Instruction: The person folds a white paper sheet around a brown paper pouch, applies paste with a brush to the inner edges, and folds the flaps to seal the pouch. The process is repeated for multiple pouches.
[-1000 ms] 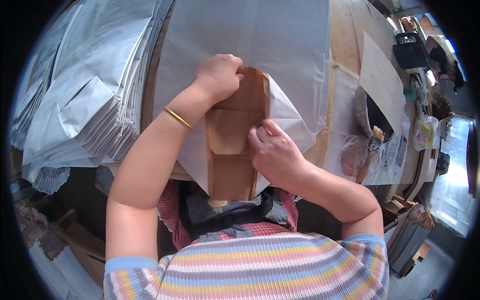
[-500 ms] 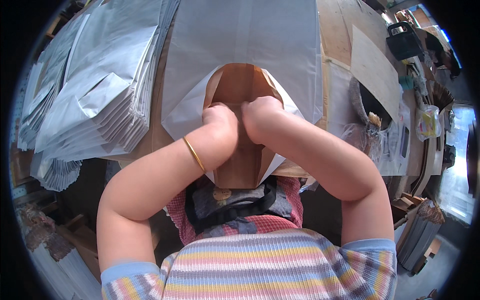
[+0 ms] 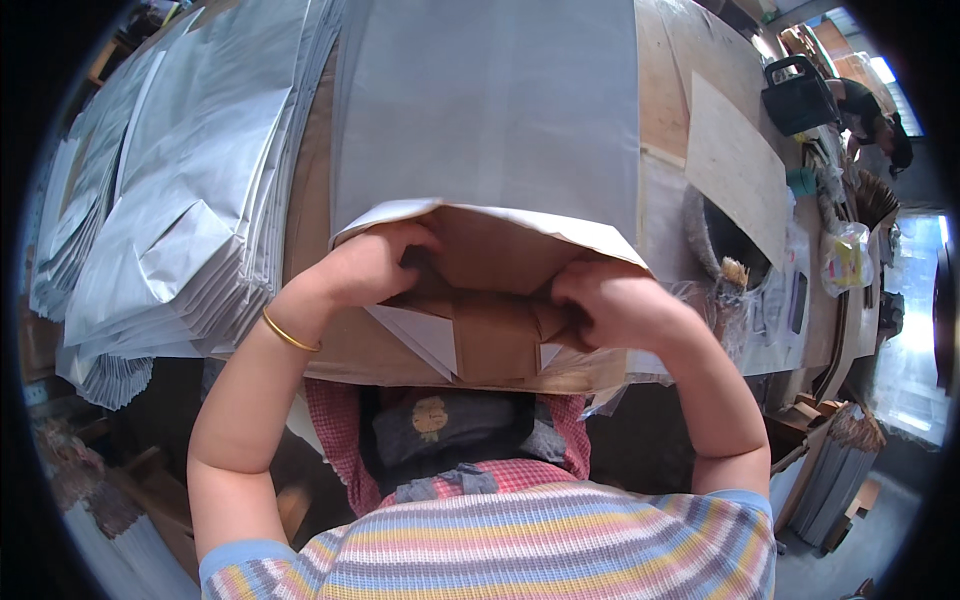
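Left hand (image 3: 375, 265) grips the folded brown bottom flap (image 3: 480, 300) of the big paper bag (image 3: 490, 110), fingers curled tight on it. Right hand (image 3: 610, 300) clamps the flap's other side, knuckles up. The bag lies flat on the wooden table (image 3: 665, 110), its open end at the near edge. Just left, a stack of grey bags (image 3: 170, 210); right, a glue brush (image 3: 735, 272).

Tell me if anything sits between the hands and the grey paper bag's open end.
Nothing visible does. The left hand and right hand are already at the open mouth of the grey paper bag, fingers tucked under its raised edge on the brown inner folds.
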{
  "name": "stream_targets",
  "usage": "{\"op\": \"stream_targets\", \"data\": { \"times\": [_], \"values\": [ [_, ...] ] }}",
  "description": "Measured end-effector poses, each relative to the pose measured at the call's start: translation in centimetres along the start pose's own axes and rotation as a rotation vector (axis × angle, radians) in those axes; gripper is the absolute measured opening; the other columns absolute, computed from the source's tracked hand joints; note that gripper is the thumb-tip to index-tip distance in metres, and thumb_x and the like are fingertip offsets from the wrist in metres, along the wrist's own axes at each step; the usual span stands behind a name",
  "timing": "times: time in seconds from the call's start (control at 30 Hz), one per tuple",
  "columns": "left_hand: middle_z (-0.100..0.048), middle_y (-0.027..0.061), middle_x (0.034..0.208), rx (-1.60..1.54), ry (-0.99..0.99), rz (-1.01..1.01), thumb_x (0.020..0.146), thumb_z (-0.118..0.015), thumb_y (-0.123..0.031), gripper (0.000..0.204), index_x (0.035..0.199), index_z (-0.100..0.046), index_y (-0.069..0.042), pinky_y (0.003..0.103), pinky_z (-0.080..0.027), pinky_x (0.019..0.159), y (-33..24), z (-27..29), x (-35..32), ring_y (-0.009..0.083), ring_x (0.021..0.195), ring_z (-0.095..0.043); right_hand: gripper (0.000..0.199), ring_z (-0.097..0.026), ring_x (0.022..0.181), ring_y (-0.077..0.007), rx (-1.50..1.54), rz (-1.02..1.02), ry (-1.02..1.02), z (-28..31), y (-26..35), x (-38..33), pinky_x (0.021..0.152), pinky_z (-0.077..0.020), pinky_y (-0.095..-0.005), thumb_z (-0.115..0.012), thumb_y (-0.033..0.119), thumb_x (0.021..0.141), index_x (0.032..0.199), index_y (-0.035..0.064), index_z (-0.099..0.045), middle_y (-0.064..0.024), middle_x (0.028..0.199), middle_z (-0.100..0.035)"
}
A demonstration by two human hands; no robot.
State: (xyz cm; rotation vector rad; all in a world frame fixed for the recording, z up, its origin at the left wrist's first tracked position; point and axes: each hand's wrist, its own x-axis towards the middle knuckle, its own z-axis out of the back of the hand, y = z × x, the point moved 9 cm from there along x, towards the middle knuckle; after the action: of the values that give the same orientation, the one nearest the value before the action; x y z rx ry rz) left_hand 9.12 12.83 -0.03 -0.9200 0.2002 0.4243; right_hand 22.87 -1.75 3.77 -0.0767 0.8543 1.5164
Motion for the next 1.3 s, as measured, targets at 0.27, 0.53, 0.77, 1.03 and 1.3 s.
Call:
{"op": "stream_targets", "data": {
  "times": [0.27, 0.53, 0.77, 1.03, 1.3],
  "values": [
    [-0.046, 0.0201, 0.14, 0.154, 0.215, 0.003, 0.066, -0.074, -0.018, 0.051, 0.114, -0.066, -0.002, 0.035, -0.041, 0.104, -2.6, 0.7, -0.1, 0.0343, 0.124, -0.05, 0.012, -0.065, 0.082, -0.0364, 0.0, -0.153, -0.309, 1.9, -1.6, 0.8, 0.073, -0.0525, -0.0427, -0.068, 0.014, 0.079, 0.082, 0.0027, -0.071, -0.0182, 0.085, -0.067],
    [-0.063, 0.0184, 0.093, 0.069, -0.27, 0.159, 0.083, -0.066, -0.009, 0.012, 0.085, -0.062, 0.003, 0.041, -0.048, 0.083, -0.4, -0.6, 2.1, 0.0318, 0.091, -0.061, 0.021, -0.066, 0.085, -0.0359, -0.349, -0.339, -0.566, 1.7, -2.3, 1.8, 0.076, -0.0536, -0.0427, -0.066, 0.019, 0.08, 0.095, 0.0032, -0.067, -0.0198, 0.088, -0.068],
    [-0.057, 0.0227, 0.108, 0.049, -0.292, 0.058, 0.069, -0.082, -0.025, 0.052, 0.106, -0.059, 0.003, 0.042, -0.044, 0.09, -0.9, 0.3, 1.3, 0.0351, 0.102, -0.055, 0.045, -0.059, 0.073, -0.0254, -0.434, -0.348, -0.796, 1.9, -5.9, -17.8, 0.064, -0.0505, -0.0375, -0.068, 0.012, 0.07, 0.115, 0.0119, -0.065, -0.0063, 0.079, -0.054],
    [-0.049, 0.0259, 0.127, 0.479, 0.003, 0.138, 0.062, -0.085, -0.025, 0.072, 0.12, -0.053, 0.003, 0.046, -0.041, 0.102, -5.1, -1.0, 0.1, 0.0439, 0.12, -0.046, 0.01, -0.062, 0.072, -0.0189, 0.044, -0.168, -1.353, 4.8, -11.3, -25.2, 0.067, -0.0494, -0.03, -0.07, -0.003, 0.082, 0.09, 0.0014, -0.067, -0.0104, 0.081, -0.067],
    [-0.045, 0.0228, 0.132, 0.539, -0.097, 0.058, 0.062, -0.083, -0.018, 0.073, 0.125, -0.051, -0.001, 0.044, -0.039, 0.106, -4.3, -1.4, -1.3, 0.0428, 0.125, -0.043, 0.014, -0.056, 0.064, -0.005, 0.782, -0.478, -1.369, 4.1, -26.3, -20.0, 0.058, -0.0428, -0.0209, -0.073, 0.011, 0.084, 0.086, -0.0021, -0.07, -0.0007, 0.072, -0.066]
  ]
}}
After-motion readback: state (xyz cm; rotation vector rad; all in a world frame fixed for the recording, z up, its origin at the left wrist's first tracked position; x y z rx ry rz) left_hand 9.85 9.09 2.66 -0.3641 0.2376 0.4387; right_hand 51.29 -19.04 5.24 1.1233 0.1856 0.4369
